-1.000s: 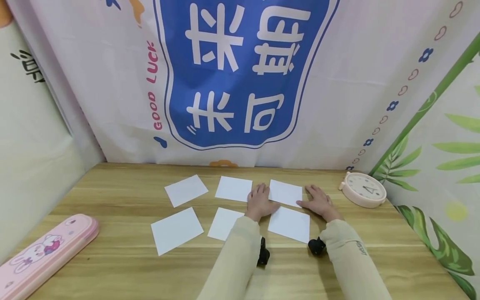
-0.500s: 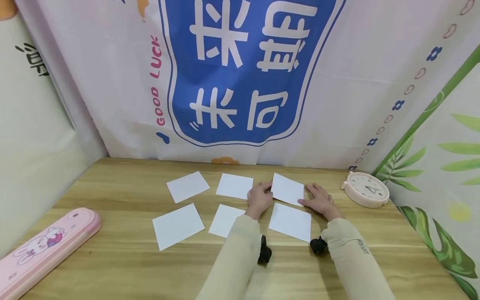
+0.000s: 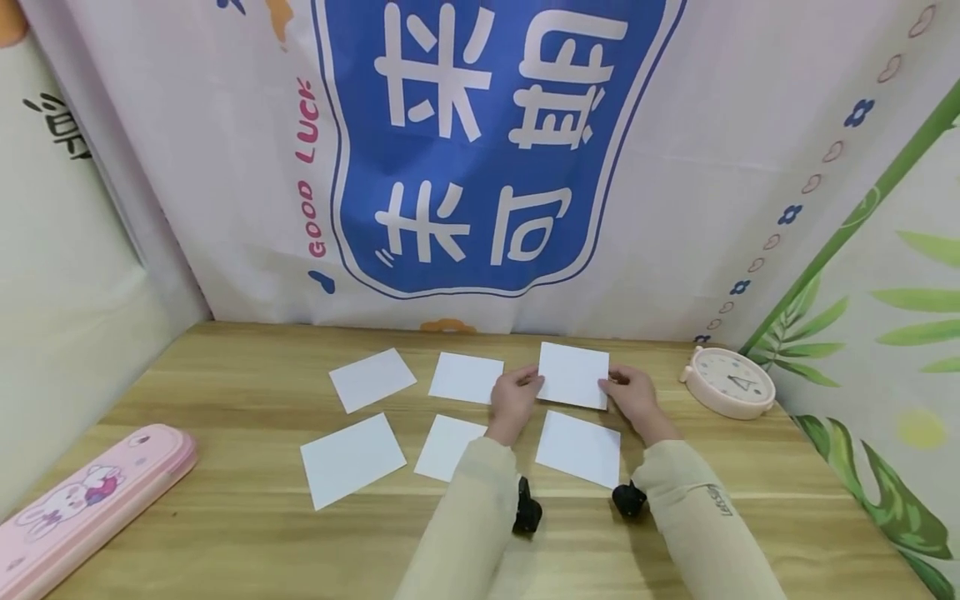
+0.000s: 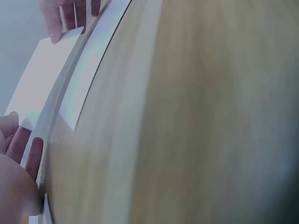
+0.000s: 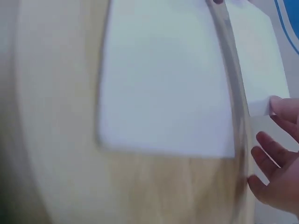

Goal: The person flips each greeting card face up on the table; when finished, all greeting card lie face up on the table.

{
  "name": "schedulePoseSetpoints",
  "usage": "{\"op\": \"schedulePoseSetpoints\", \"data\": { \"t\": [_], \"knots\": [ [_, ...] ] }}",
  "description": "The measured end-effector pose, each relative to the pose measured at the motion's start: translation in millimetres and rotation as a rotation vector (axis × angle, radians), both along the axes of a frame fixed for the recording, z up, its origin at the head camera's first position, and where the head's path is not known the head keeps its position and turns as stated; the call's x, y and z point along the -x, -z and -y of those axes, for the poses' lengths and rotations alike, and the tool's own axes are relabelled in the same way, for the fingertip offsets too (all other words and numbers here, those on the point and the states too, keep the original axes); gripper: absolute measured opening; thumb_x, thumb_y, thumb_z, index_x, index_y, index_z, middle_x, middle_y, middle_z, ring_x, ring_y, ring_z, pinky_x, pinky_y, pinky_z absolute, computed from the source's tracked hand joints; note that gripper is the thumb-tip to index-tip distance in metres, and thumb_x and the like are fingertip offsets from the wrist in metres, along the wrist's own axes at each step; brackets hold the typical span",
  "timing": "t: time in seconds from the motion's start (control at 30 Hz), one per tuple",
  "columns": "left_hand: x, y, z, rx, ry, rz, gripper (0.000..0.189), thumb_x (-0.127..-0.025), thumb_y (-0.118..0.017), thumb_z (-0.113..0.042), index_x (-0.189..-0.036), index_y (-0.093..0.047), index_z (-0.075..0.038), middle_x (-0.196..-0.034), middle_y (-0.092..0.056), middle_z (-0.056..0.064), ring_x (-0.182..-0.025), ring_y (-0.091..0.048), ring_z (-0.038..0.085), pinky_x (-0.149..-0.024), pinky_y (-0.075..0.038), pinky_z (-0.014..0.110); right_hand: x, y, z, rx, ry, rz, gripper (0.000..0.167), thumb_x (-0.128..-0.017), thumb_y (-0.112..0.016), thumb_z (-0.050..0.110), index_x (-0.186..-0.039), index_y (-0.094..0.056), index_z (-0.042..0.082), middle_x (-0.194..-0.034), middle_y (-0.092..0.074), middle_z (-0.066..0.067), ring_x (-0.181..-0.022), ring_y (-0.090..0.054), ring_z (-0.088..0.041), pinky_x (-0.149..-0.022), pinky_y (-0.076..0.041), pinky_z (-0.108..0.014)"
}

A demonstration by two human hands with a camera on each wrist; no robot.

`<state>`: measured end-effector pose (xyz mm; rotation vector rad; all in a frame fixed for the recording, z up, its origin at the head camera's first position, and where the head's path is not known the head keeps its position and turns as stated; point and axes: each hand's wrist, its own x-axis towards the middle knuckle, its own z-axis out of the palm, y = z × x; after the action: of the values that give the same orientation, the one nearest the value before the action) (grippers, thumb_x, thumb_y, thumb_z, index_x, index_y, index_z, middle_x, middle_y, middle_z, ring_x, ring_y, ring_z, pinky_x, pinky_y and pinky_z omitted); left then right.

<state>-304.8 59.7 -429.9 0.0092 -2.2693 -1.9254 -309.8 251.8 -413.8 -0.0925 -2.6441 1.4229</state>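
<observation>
Between both hands a blank white card (image 3: 573,374) is held up off the table, tilted toward the head camera. My left hand (image 3: 513,405) pinches its left edge between thumb and fingers, as the left wrist view shows with the card (image 4: 44,77) raised. On the opposite edge my right hand (image 3: 634,400) pinches it, thumb on the near face; in the right wrist view the other fingers (image 5: 268,163) spread free below. Just in front of the raised card another white card (image 3: 579,447) lies flat. A further card (image 3: 467,377) lies left of my left hand.
Several more white cards lie to the left, among them a near-left card (image 3: 352,460) and one partly behind the left sleeve (image 3: 465,508). A pink pencil case (image 3: 97,508) rests at far left, a pale round clock (image 3: 729,382) at back right. A printed curtain (image 3: 247,167) hangs behind the table.
The back right card lay flat a second ago with both hands spread beside it. Its left side rose first; now both hands pinch it and the whole card is lifted.
</observation>
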Motion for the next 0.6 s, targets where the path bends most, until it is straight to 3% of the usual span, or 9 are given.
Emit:
{"op": "schedulePoseSetpoints", "data": {
  "t": [0.1, 0.2, 0.4, 0.5, 0.6],
  "knots": [
    [0.2, 0.1, 3.7, -0.126, -0.012, -0.008, 0.019, -0.079, -0.062, -0.011, -0.094, -0.065, 0.0, -0.089, -0.063, 0.008, -0.085, -0.058, 0.019, -0.069, -0.046, 0.026, 1.4, -1.7, 8.1, 0.021, 0.052, 0.001, 0.03, -0.081, -0.058, 0.012, -0.104, -0.056, -0.009, -0.1, -0.055, -0.021, -0.093, -0.048, -0.028, -0.08, -0.038, -0.037],
    [1.5, -0.7, 6.2, -0.178, -0.018, -0.014, 0.018, -0.078, -0.063, -0.009, -0.091, -0.065, 0.002, -0.089, -0.063, 0.011, -0.086, -0.057, 0.021, -0.072, -0.045, 0.027, 2.0, -5.6, 13.2, 0.029, 0.079, 0.019, 0.029, -0.081, -0.058, 0.013, -0.102, -0.058, -0.006, -0.099, -0.056, -0.019, -0.09, -0.048, -0.026, -0.078, -0.039, -0.035],
    [4.3, -9.8, 8.2, -0.126, 0.002, -0.021, 0.017, -0.079, -0.062, -0.013, -0.091, -0.066, -0.001, -0.089, -0.063, 0.009, -0.085, -0.057, 0.019, -0.072, -0.045, 0.027, -0.5, -16.4, 10.8, 0.045, 0.091, 0.037, 0.031, -0.083, -0.057, 0.018, -0.103, -0.058, -0.006, -0.099, -0.057, -0.018, -0.088, -0.048, -0.024, -0.073, -0.039, -0.033],
    [5.4, -17.9, 9.7, -0.099, 0.027, -0.022, 0.018, -0.08, -0.062, -0.015, -0.092, -0.066, -0.003, -0.089, -0.063, 0.007, -0.084, -0.057, 0.018, -0.071, -0.045, 0.026, -0.8, -20.5, 8.0, 0.125, 0.089, 0.032, 0.03, -0.083, -0.057, 0.017, -0.102, -0.058, -0.007, -0.085, -0.059, -0.011, -0.078, -0.049, -0.019, -0.067, -0.04, -0.03],
    [5.0, -26.4, 10.9, -0.083, 0.013, -0.032, 0.017, -0.079, -0.062, -0.016, -0.09, -0.067, -0.003, -0.085, -0.063, 0.005, -0.079, -0.056, 0.016, -0.067, -0.045, 0.026, -1.5, -24.2, 7.2, 0.243, 0.033, 0.005, 0.03, -0.084, -0.055, 0.015, -0.1, -0.056, -0.011, -0.068, -0.055, -0.001, -0.063, -0.046, -0.012, -0.055, -0.039, -0.023]
  ]
}}
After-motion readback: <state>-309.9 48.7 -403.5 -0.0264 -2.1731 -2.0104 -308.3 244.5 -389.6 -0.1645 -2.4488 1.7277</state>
